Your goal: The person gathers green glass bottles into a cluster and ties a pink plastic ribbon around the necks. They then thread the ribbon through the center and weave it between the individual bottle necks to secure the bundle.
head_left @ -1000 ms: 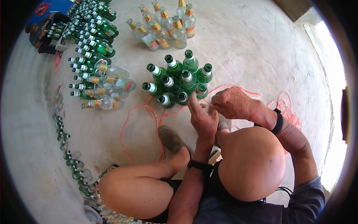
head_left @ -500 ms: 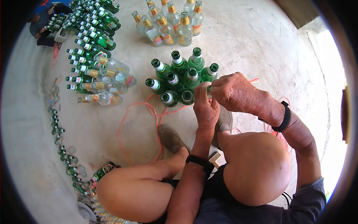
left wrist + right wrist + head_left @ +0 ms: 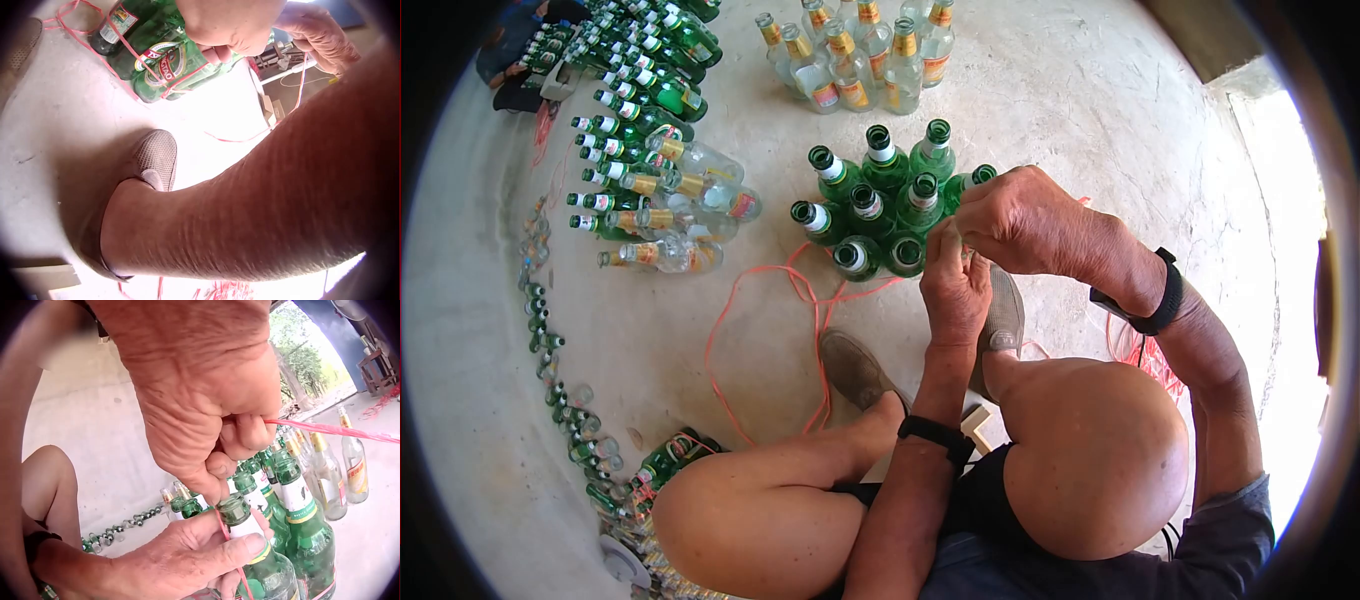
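A tight cluster of green glass bottles [image 3: 868, 205] stands upright on the floor before me. Pink plastic twine [image 3: 145, 61] runs round their lower bodies in the left wrist view. My left hand [image 3: 955, 300] grips the neck of the nearest bottle at the right, thumb across its white neck label [image 3: 253, 528] in the right wrist view. Just above that bottle's mouth, my right hand [image 3: 1028, 225] has its fingers curled round a pink strand [image 3: 337, 430]. One length stretches away from the fist; another descends beside the bottle neck, under the left hand.
Clear bottles with gold necks [image 3: 855, 60] stand beyond the cluster. More green bottles [image 3: 640, 100] and clear ones [image 3: 690, 190] are at the left. Loose twine [image 3: 718, 340] loops across the floor by my shoe [image 3: 855, 368]. Another person [image 3: 505, 55] sits at the far left.
My right hand has risen from low beside the cluster to above the nearest bottle's mouth, drawing the twine up. My left fingers have come round that bottle's neck. The head view has shifted slightly.
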Available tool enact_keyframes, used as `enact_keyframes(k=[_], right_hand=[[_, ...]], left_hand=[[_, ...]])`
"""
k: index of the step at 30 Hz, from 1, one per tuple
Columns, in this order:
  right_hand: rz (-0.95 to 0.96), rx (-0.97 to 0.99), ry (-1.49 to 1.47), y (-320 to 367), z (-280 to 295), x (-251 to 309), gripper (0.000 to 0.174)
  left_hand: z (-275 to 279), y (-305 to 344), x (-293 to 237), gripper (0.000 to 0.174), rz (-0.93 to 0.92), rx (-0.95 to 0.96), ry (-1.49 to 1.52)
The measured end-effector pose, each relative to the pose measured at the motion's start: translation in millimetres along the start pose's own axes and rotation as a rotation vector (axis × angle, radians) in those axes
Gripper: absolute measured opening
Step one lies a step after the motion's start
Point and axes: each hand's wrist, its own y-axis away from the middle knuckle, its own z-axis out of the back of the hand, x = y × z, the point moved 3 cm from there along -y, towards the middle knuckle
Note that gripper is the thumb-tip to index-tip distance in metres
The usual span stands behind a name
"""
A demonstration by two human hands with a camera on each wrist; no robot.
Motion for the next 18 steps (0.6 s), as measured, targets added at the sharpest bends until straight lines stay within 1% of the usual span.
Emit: enact_keyframes(k=[3,6,10,12,15,18], right_hand=[[-0.051,0.021,-0.012,-3,-2,-6,0.014],[-0.082,0.035,-0.012,-5,-5,-15,0.014],[-0.169,0.086,-0.027,-6,-6,-25,0.015],[-0.159,0.028,-0.039,-3,-10,-29,0.016],[-0.187,-0.017,-0.038,4,-13,-32,0.015],[-0.241,-0.042,-0.076,10,-13,-31,0.016]], left_hand=[[0,1,0,0.036,0.038,0.041,-0.009],[0,1,0,0.034,-0.003,0.033,-0.038],[0,1,0,0.034,0.02,0.014,0.026],[1,1,-1,0.033,0.036,0.008,0.025],[2,-2,-4,0.031,-0.046,-0.056,0.009],[2,-2,-6,0.031,-0.007,-0.047,0.03]])
